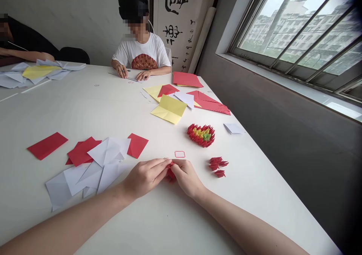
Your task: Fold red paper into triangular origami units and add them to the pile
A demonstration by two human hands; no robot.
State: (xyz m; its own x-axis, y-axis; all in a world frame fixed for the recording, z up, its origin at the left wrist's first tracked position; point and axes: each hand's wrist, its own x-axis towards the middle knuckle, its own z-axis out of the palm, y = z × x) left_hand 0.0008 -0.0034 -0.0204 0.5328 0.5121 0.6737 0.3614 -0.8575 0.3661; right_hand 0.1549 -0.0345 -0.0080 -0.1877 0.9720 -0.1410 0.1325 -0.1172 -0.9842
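Observation:
Between my two hands is a small piece of folded red paper (171, 173), mostly hidden by the fingers. My left hand (147, 175) pinches it from the left, and my right hand (186, 176) grips it from the right with the thumb on top. The fingertips of both hands meet over it, just above the white table (169, 225). To the right of my right hand lie several small folded red paper pieces (217, 164). Beyond them sits a heart-shaped cluster of folded paper pieces (201, 135), red around the rim with yellow and green inside.
Loose white sheets (103, 168) and red sheets (83, 151) lie to the left. Farther back are a creased yellow sheet (169, 109), red paper stacks (187, 79) and a folded white paper (233, 128). A person (141, 51) sits across the table; another is at far left.

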